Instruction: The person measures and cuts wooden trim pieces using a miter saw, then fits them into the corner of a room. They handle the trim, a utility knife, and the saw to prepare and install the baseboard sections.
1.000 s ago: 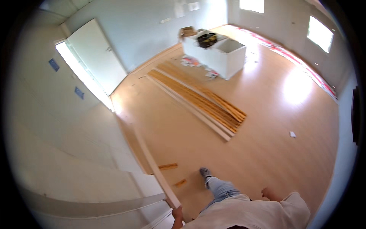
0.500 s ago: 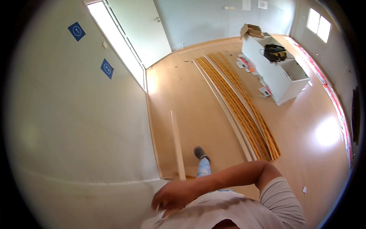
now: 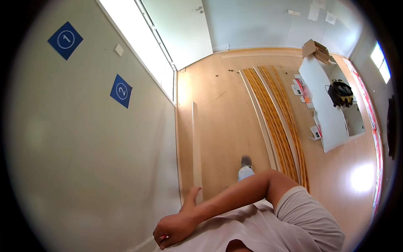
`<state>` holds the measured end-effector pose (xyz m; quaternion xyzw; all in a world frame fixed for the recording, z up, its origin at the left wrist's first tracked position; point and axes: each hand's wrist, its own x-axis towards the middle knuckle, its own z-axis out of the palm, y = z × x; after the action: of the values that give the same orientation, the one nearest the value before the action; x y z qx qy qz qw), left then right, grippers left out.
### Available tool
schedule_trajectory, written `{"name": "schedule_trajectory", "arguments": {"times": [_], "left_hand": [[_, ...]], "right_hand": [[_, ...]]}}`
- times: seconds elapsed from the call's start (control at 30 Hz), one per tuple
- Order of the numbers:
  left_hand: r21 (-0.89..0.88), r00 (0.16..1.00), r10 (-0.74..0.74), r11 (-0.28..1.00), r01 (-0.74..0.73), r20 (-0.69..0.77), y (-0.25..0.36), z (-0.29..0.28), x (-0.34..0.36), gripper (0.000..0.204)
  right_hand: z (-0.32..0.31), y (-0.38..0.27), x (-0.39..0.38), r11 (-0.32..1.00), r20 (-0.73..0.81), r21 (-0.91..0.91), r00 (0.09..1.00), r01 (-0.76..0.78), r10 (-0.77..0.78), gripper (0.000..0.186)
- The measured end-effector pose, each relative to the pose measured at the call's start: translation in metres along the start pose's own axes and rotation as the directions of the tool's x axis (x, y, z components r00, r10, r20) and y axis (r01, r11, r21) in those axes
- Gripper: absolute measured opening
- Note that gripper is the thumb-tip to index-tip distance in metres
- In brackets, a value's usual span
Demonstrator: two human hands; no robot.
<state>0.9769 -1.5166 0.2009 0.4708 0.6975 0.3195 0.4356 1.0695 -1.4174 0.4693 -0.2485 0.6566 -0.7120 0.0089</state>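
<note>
Board (image 3: 195, 143), long, narrow and pale, runs away from the person alongside the left wall (image 3: 126, 155); whether its far end touches the floor (image 3: 224, 122) cannot be told. The left hand (image 3: 191, 202) is at its near end, partly hidden behind the right forearm, one digit sticking out across the wood; whether it grips the board cannot be told. The right arm crosses in front of the body, and the right hand (image 3: 175, 229) is clenched at lower left, with a small red and white object (image 3: 163, 237) showing between its curled fingers. Ahead of the body, a dark shoe (image 3: 246, 161) stands on the floor between the board and a row of yellow-brown strips (image 3: 270, 119). Farther right is a white cabinet (image 3: 323, 105) with a dark bag (image 3: 340, 93) and an open cardboard box (image 3: 317, 51) on it.
</note>
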Motion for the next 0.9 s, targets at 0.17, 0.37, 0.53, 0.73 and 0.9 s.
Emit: {"name": "schedule_trajectory", "arguments": {"times": [0.17,0.37,0.53,0.73,0.9], "left_hand": [[-0.304,0.927,-0.371,0.891,0.338,-0.054,0.029,-0.017,0.142,0.049],[-0.273,0.866,-0.495,0.845,0.46,-0.069,0.04,-0.028,0.306,0.049],[-0.267,0.814,-0.568,0.809,0.523,-0.124,0.065,-0.06,0.438,0.05],[-0.28,0.746,-0.644,0.758,0.589,-0.172,0.046,-0.128,0.591,0.05],[-0.229,0.691,-0.715,0.693,0.683,-0.104,0.019,-0.17,0.715,0.05]], "right_hand": [[-0.152,-0.004,-0.024,0.989,0.158,0.148,0.987,-0.016,-0.008,0.018],[-0.316,0.011,-0.025,0.988,0.346,-0.152,0.938,0.02,0.034,0.03],[-0.429,-0.026,-0.025,0.976,0.406,0.196,0.914,-0.093,0.006,0.025],[-0.609,0.012,0.02,0.998,0.37,-0.013,0.928,0.065,-0.055,0.034],[-0.74,0.058,0.045,0.998,0.49,-0.046,0.87,-0.041,0.058,0.031]]}}
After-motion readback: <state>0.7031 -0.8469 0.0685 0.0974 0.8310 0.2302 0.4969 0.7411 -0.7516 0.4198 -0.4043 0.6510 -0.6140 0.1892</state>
